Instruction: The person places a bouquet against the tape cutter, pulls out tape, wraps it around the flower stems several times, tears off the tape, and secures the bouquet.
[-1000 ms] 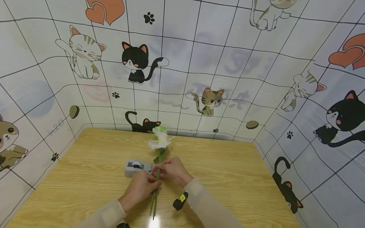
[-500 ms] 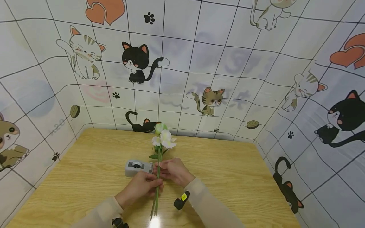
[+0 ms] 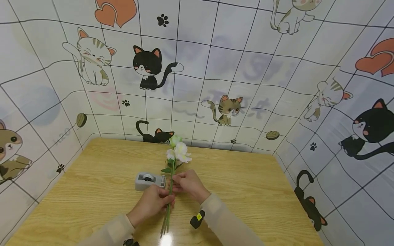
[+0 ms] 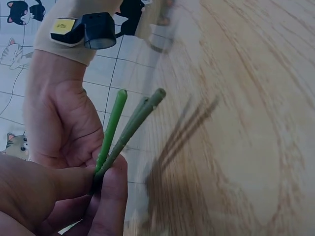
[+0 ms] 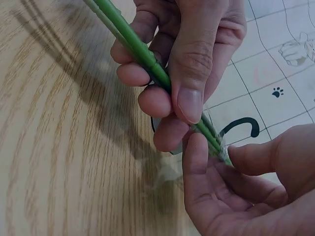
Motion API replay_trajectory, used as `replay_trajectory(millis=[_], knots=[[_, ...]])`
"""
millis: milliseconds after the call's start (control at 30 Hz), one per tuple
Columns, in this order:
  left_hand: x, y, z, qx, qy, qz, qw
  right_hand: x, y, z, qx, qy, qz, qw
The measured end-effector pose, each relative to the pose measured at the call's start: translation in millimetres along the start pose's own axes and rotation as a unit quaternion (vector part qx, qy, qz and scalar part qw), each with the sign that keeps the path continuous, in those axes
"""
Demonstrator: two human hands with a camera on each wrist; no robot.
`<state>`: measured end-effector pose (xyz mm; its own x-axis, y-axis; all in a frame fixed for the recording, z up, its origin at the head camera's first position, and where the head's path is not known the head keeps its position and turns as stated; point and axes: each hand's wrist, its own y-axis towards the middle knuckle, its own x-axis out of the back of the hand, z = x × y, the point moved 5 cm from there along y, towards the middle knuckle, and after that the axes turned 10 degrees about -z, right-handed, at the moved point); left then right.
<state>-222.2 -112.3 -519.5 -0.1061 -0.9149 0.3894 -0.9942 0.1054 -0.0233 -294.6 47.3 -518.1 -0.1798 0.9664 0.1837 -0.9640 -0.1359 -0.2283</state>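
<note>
My left hand [image 3: 150,205] pinches a small bunch of artificial flowers by its lower stems [image 3: 167,217], thumb over them. Higher up, my right hand [image 3: 191,185] pinches the same stems between thumb and fingers. White blooms [image 3: 181,152] and a pale green one [image 3: 175,140] point away from me, with dark green leaves [image 3: 166,170] below. In the right wrist view, a clear, whitish film like tape [image 5: 221,145] lies on the stems between the hands. The left wrist view shows several cut stem ends [image 4: 160,93] sticking out past my left fingers [image 4: 110,196].
A grey tape dispenser [image 3: 143,184] with a roll in it stands just left of the stems, near both hands. The wooden table [image 3: 246,191] reaches back to a cloth wall [image 3: 191,68] printed with cats and grid lines.
The bunch has turned about its stems, so the blooms face differently and sit slightly further right. Both hands stay on the stems, nearly in the same place.
</note>
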Motion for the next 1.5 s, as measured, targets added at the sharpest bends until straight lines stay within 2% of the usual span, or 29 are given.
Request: replay_trajectory(millis=[133, 300, 533, 733, 900, 1067, 1233, 1500], knots=[[0.8, -0.9, -1.6, -0.01, 0.018, -0.009, 0.9997, -0.9, -3.1, 5.3, 0.016, -0.026, -0.024, 0.999], [2.8, 0.3, -3.7, -0.017, 0.024, -0.03, 0.9991, -2.4, -2.5, 7.5, 0.016, -0.028, -0.039, 0.999], [4.3, -1.1, -6.9, -0.025, 0.049, -0.058, 0.9968, -5.6, 0.2, 9.3, 0.024, -0.033, -0.051, 0.998], [4.4, -2.5, -7.2, -0.018, 0.061, -0.076, 0.9951, -8.9, 0.6, 10.1, 0.024, -0.04, -0.049, 0.998], [6.2, -2.3, -2.6, -0.005, 0.044, -0.06, 0.9972, -11.8, 1.2, 9.9, 0.015, -0.038, -0.036, 0.999], [8.8, -1.0, 3.2, 0.021, -0.007, -0.031, 0.9993, -13.3, 2.3, 10.1, 0.002, -0.035, -0.033, 0.999], [10.0, -0.1, 7.1, 0.047, -0.049, -0.006, 0.9977, -13.0, 2.0, 8.7, -0.003, -0.039, -0.034, 0.999], [9.8, -0.1, 9.1, 0.047, -0.034, -0.008, 0.9982, -13.3, 2.7, 4.3, 0.004, -0.031, -0.03, 0.999]])
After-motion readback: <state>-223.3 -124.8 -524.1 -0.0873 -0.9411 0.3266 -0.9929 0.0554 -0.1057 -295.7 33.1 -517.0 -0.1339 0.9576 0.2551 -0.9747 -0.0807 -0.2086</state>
